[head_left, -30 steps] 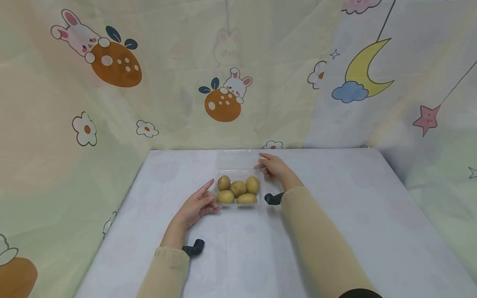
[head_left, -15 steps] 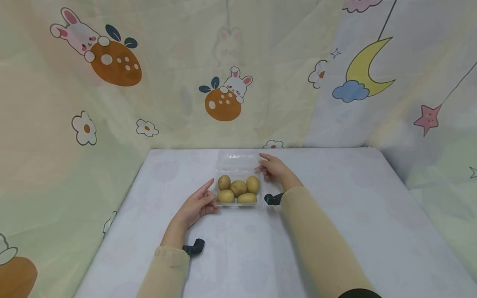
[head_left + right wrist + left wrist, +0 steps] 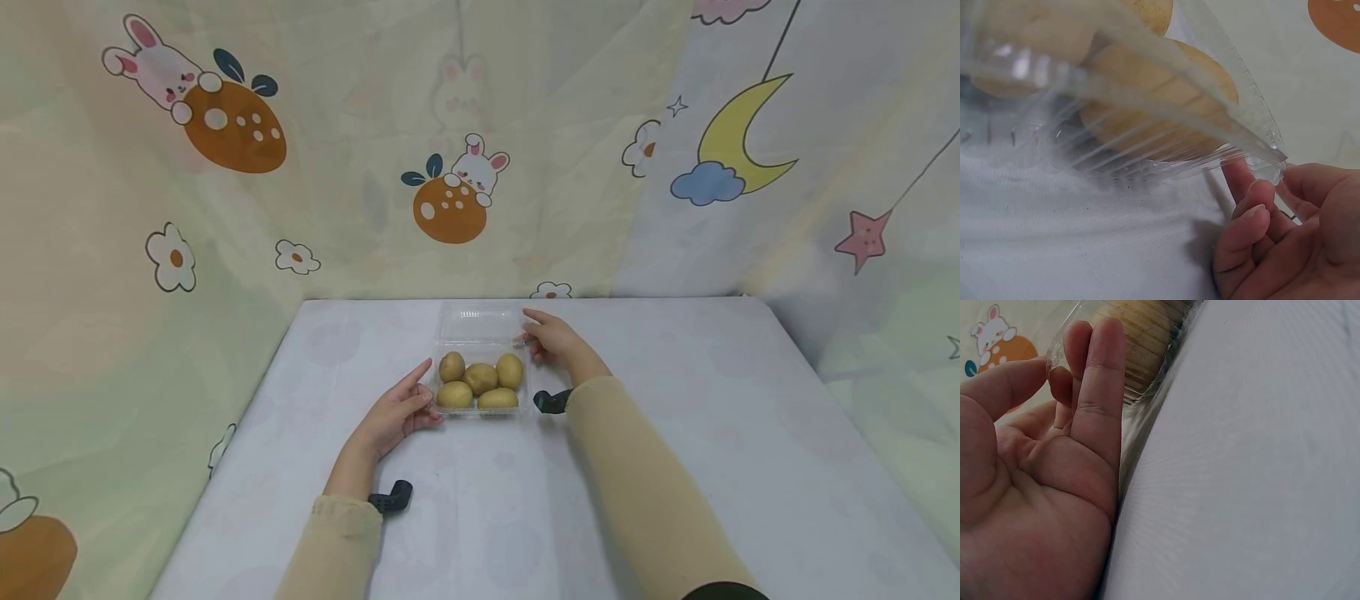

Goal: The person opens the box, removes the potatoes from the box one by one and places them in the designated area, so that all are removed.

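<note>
A clear plastic clamshell box (image 3: 477,412) stands on the white table with its lid (image 3: 480,325) raised at the back. Several yellow-brown potatoes (image 3: 481,378) lie inside it. At the box's left side, my left hand (image 3: 393,417) pinches the clear rim between thumb and a finger, while its other fingers reach along the ribbed wall in the left wrist view. My right hand (image 3: 555,337) is at the back right corner near the hinge; in the right wrist view its thumb (image 3: 1310,181) and fingers grip the box's clear corner. Ribbed plastic partly covers a potato (image 3: 1166,94) there.
White cloth covers the table (image 3: 480,517), whose back edge lies just behind the lid. A printed curtain (image 3: 345,167) with rabbits, flowers and a moon hangs behind and at both sides. Each wrist carries a black camera mount (image 3: 392,498).
Both hands and the box keep their places. Only the glints on the raised lid have shifted slightly.
</note>
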`<state>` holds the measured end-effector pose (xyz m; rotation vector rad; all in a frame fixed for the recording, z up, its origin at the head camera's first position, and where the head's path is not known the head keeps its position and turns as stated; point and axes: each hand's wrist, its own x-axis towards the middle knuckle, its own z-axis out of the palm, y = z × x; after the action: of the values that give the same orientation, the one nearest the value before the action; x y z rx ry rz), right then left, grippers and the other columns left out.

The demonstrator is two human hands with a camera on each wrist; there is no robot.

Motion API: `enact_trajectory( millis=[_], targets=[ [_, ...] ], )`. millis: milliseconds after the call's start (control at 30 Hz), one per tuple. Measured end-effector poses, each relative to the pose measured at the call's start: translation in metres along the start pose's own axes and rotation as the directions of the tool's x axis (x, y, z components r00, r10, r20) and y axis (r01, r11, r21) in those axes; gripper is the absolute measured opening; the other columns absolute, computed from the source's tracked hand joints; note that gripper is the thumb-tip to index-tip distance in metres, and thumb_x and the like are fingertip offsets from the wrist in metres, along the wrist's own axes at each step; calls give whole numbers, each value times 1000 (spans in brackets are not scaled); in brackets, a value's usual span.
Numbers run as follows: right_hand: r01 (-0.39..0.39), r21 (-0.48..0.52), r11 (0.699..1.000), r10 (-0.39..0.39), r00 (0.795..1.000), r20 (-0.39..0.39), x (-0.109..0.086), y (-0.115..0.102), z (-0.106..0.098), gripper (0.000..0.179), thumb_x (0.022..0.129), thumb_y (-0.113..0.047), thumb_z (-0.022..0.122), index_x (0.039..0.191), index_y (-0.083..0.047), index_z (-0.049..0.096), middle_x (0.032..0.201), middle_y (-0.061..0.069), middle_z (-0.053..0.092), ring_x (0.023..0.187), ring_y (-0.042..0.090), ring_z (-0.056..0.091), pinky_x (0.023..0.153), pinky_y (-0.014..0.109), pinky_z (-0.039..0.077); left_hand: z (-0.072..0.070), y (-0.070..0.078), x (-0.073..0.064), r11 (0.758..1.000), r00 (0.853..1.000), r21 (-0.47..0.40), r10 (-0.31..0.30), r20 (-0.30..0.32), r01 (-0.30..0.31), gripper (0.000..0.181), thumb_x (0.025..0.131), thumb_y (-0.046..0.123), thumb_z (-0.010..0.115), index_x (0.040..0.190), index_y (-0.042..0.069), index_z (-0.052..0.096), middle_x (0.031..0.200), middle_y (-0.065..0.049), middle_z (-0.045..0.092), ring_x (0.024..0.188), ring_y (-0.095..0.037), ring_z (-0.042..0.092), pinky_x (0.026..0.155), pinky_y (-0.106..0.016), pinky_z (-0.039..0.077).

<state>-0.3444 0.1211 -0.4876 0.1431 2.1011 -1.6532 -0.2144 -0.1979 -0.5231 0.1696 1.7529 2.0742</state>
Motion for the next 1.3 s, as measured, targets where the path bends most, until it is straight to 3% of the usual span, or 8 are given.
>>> enact_trajectory(
  millis=[333,533,800,933,1300],
  targets=[
    [0,-43,999,1,999,32,-1,-4,-5,54,105,-23,44,156,-27,30,116,12,63,66,12,56,62,23,52,0,0,1,1000,1000,4,-2,-7,2,67,100,14,56,157,31,25,97,-2,55,84,-14,68,91,-38,60],
    [2,-141,990,0,1000,12,-3,-9,-8,51,103,-24,46,154,-27,36,122,13,66,68,14,60,66,26,56,0,2,-1,1000,1000,9,-8,-5,8,68,101,14,55,158,30,22,98,-2,55,84,-14,68,90,-36,60],
    [36,-288,957,-55,997,-58,-5,-21,-10,48,101,-24,48,149,-22,44,133,13,58,82,19,63,74,30,58,-1,-1,0,1000,1000,19,1,-10,-1,67,101,14,55,157,31,25,97,-2,55,84,-14,68,89,-37,60],
    [74,-366,928,-104,993,-63,-6,-27,-9,47,102,-27,48,149,-21,44,138,13,54,85,20,64,72,28,58,1,0,-1,1000,1000,22,2,-14,-1,66,100,14,56,157,32,26,97,-3,55,84,-15,68,90,-38,60],
    [215,-436,874,-227,974,27,-28,-55,5,54,100,-29,54,151,-20,39,148,13,46,95,27,67,74,31,60,0,0,0,1000,1000,28,-5,-18,5,65,101,15,55,156,32,27,98,-4,55,85,-15,68,89,-36,60]
  ],
)
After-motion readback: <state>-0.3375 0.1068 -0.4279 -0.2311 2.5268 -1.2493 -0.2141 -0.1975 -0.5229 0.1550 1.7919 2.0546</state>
